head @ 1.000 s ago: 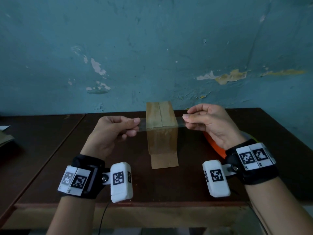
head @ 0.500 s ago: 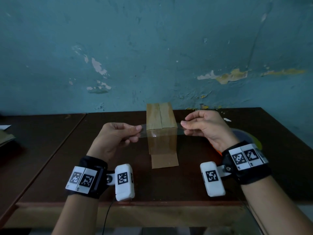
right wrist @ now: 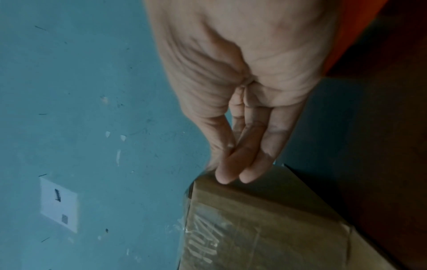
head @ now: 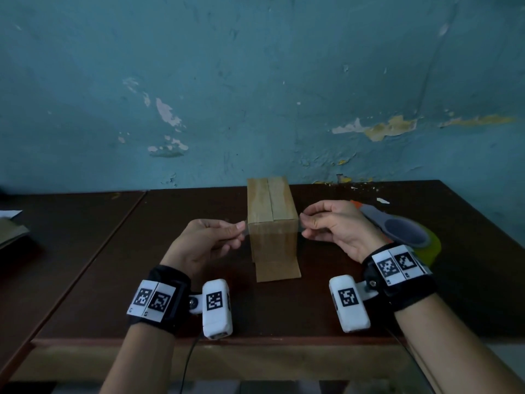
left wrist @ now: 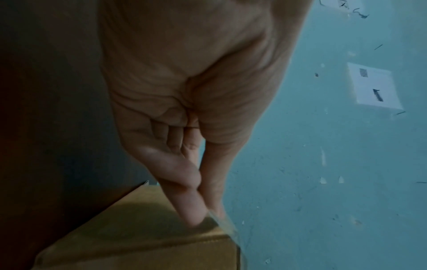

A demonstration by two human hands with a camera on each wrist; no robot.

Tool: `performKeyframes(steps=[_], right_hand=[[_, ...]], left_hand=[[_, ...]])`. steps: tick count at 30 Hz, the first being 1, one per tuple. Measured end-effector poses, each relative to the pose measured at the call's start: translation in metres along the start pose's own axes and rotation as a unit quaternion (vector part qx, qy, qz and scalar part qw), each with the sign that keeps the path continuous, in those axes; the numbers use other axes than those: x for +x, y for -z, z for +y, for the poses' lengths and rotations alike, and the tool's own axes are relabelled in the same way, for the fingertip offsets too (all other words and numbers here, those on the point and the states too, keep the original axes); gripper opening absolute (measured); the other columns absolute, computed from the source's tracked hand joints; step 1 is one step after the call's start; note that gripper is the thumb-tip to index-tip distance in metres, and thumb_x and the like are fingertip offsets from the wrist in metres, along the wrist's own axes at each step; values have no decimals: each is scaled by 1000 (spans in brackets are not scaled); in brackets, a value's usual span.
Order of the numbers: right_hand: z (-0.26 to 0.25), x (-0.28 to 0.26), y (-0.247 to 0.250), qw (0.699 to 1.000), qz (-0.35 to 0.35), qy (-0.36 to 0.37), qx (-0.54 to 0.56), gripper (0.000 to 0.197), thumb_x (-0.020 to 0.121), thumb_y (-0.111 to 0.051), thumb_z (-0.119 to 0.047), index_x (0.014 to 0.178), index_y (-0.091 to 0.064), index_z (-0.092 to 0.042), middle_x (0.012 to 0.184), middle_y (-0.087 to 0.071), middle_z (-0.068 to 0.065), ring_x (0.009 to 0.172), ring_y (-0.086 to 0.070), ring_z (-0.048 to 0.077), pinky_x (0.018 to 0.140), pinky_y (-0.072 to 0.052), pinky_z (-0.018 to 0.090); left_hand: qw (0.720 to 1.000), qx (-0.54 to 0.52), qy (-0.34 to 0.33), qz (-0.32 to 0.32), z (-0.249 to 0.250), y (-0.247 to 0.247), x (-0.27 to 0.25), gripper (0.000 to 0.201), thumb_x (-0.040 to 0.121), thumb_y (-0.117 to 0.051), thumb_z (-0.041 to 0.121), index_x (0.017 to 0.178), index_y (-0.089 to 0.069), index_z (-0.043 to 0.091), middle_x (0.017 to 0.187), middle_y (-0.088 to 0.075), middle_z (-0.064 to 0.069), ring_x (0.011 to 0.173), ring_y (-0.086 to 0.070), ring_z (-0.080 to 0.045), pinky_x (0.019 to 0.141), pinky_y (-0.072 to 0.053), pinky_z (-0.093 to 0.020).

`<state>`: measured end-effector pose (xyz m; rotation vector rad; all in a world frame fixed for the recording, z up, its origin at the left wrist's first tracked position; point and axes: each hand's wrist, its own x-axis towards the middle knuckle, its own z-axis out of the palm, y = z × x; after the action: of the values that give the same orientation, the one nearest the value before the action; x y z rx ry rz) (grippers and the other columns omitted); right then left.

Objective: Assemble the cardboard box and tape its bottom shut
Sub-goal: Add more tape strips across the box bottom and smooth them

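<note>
A small brown cardboard box [head: 271, 206] stands on the dark table [head: 284, 308] with its two closed flaps facing up and one flap lying flat toward me. A strip of clear tape [head: 272, 230] stretches across its near face just under the top edge. My left hand [head: 227, 233] pinches the tape's left end beside the box; in the left wrist view that left hand [left wrist: 208, 210] holds the tape [left wrist: 227, 226] at the box corner [left wrist: 161, 237]. My right hand [head: 311, 223] pinches the right end, its fingertips [right wrist: 227, 175] by the box [right wrist: 265, 228].
An orange and grey tape dispenser [head: 397, 226] with a yellowish roll lies on the table behind my right wrist. Flat cardboard and paper [head: 11, 231] sit at the far left on a second table. A blue peeling wall [head: 255, 95] rises directly behind the box.
Both hands have lowered the stretched tape from above the box's top edge down onto its near face, and they have moved closer to the box sides.
</note>
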<state>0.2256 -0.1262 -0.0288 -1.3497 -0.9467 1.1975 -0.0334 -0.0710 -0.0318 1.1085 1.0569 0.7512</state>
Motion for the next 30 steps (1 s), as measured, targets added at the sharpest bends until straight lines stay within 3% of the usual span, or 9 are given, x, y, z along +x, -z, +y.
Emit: performKeyframes(steps=[10,17,20,23,27,30], right_hand=[[8,3,-3,999,-10,-28,43,21,82,-74,0,101,-67,0,82,-75,15,68,-72,20,63,-60,27],[8,3,-5,997,-15,-46,53,11,86,-71,1,96,-66,-1,86,-74,19,63,-72,17,60,-60,28],[8,6,-5,997,-22,-59,51,7,88,-69,3,94,-65,0,78,-73,14,60,-71,15,62,-61,30],[13,8,-4,996,-20,-85,33,14,88,-68,7,101,-65,3,68,-70,11,56,-69,16,65,-63,32],[18,8,-4,995,-17,-92,22,18,87,-69,8,104,-66,2,72,-70,11,57,-69,16,74,-63,37],[18,6,-4,997,-5,-73,6,22,86,-71,7,107,-65,0,78,-72,13,61,-71,18,73,-63,36]], left_hand=[[997,-42,51,-31,-4,-3,6,18,69,-80,25,71,-75,7,66,-64,-3,54,-59,-4,46,-47,-11],[994,-69,74,-41,-8,-5,10,19,69,-79,26,69,-76,8,68,-62,-2,53,-59,-3,45,-47,-10],[994,-65,69,-53,-9,-5,10,21,67,-80,29,70,-76,9,68,-62,-2,55,-58,-4,47,-48,-10],[995,-53,67,-61,-10,-3,11,23,66,-80,33,71,-76,10,69,-63,-2,59,-56,-5,50,-50,-11],[996,-37,55,-67,-10,-2,11,25,65,-80,35,71,-77,11,69,-64,-1,60,-56,-5,52,-50,-12],[995,-36,52,-73,-9,0,10,25,65,-80,35,71,-77,11,69,-64,-1,59,-57,-5,52,-50,-11]])
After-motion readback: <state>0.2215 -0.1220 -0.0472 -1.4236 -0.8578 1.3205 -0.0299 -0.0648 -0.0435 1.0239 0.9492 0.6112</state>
